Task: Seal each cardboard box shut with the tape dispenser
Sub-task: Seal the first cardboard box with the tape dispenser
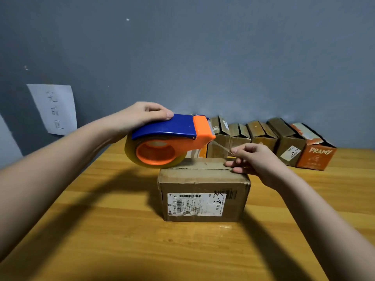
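Note:
A brown cardboard box (pixel 204 191) with a white shipping label on its front stands in the middle of the wooden table, flaps folded down. My left hand (pixel 142 115) grips the blue and orange tape dispenser (pixel 170 138), held in the air above the box's left rear corner. A clear strip of tape (pixel 223 148) runs from the dispenser's orange nose down to my right hand (pixel 257 161), which pinches the tape's end just above the box's right top edge. Its lower fingers touch the box top.
Several cardboard boxes (pixel 261 136) with open flaps line the back of the table (pixel 101 230) against the grey wall, the rightmost an orange box (pixel 314 157) marked PRAMY. A paper sheet (pixel 53 108) with handwriting is stuck on the wall at left.

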